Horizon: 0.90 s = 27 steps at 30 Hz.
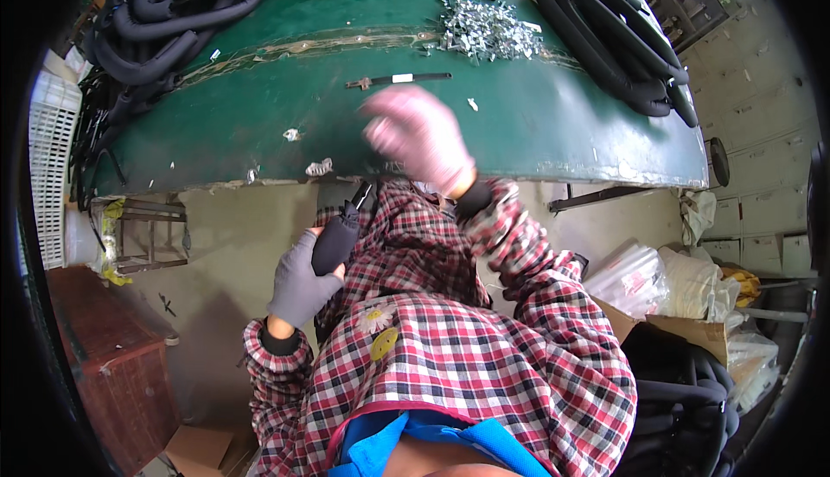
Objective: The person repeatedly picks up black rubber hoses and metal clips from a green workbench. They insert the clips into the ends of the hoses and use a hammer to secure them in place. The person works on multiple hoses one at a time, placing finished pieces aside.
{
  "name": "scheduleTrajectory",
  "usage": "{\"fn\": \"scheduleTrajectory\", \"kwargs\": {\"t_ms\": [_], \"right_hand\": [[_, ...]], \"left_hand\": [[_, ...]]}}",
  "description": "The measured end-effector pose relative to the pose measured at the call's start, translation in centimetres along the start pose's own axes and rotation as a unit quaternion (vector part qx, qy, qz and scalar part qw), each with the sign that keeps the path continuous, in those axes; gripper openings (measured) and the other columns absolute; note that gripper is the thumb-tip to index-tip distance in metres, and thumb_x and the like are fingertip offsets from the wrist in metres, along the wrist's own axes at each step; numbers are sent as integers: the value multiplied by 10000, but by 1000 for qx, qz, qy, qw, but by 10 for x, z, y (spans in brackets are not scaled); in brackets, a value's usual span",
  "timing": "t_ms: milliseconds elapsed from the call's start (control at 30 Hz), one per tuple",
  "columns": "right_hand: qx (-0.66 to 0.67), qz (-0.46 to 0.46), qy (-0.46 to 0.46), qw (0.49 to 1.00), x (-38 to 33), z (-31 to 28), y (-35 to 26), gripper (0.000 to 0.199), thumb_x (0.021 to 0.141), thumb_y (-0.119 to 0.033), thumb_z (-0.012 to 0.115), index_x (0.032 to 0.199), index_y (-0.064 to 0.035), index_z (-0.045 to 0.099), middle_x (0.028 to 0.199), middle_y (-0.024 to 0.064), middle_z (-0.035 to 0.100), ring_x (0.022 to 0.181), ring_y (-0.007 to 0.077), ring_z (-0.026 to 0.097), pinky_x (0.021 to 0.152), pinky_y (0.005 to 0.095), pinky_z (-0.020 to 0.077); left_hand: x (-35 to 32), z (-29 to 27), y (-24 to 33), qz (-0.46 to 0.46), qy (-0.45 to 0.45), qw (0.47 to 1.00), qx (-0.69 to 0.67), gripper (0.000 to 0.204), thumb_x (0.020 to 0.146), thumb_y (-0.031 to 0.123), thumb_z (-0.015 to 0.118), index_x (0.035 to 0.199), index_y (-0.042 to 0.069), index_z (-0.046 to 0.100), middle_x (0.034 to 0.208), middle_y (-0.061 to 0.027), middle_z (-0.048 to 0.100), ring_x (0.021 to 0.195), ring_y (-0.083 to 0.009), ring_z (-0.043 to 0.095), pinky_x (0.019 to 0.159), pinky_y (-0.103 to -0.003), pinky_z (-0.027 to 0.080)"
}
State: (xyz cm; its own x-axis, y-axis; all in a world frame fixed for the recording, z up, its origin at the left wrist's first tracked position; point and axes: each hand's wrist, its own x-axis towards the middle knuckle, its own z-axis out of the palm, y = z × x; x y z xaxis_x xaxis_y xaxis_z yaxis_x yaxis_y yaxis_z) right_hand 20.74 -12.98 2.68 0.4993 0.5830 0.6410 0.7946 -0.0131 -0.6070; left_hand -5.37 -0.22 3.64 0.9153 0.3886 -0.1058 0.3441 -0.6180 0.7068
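My left hand (pixel 296 285), in a grey glove with bare fingertips, is closed around a short black foam tube (pixel 337 242) in front of my lap. A narrow dark piece (pixel 361 193) sticks out of the tube's upper end, near the table edge. My right hand (pixel 424 135), in a pink glove, is over the front edge of the green table (pixel 553 122). It is smeared by motion, so its fingers and anything in them cannot be made out. Just beyond it lies a thin black strap (pixel 428 76) with a white label and a brownish end.
Small metal clips (pixel 488 27) are heaped toward the back of the table. Black foam-covered tubes (pixel 186 14) pile up at the far left, with more foam loops (pixel 605 36) at the far right. A white plastic crate (pixel 54 157) stands left; a wooden cabinet (pixel 117 364) is below it.
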Motion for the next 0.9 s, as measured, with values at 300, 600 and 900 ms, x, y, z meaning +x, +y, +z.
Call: {"fn": "scheduleTrajectory", "kwargs": {"t_ms": [300,600,900], "right_hand": [[-348,70,-209,911,91,-48,96,108,818,-231,698,836,-131,736,895,86,676,858,317,672,756,427,546],[313,390,-60,864,55,-77,52,196,1011,-254,597,955,-67,607,779,31,693,610,81,647,506,194,459],[593,308,-75,740,-41,60,-66,105,946,-98,695,984,-7,659,861,16,648,692,61,534,651,225,468]], "left_hand": [[40,-2,-8,-86,124,984,-94,544,738,158,864,1195,33,597,953,-146,706,796,-244,693,764,-372,553],[55,-23,-3,-71,125,988,-65,425,762,21,733,1163,22,592,876,-150,675,766,-286,679,726,-383,537],[34,-23,10,-97,221,956,-166,329,795,76,740,1088,3,610,844,-155,664,728,-246,651,710,-362,522]]}}
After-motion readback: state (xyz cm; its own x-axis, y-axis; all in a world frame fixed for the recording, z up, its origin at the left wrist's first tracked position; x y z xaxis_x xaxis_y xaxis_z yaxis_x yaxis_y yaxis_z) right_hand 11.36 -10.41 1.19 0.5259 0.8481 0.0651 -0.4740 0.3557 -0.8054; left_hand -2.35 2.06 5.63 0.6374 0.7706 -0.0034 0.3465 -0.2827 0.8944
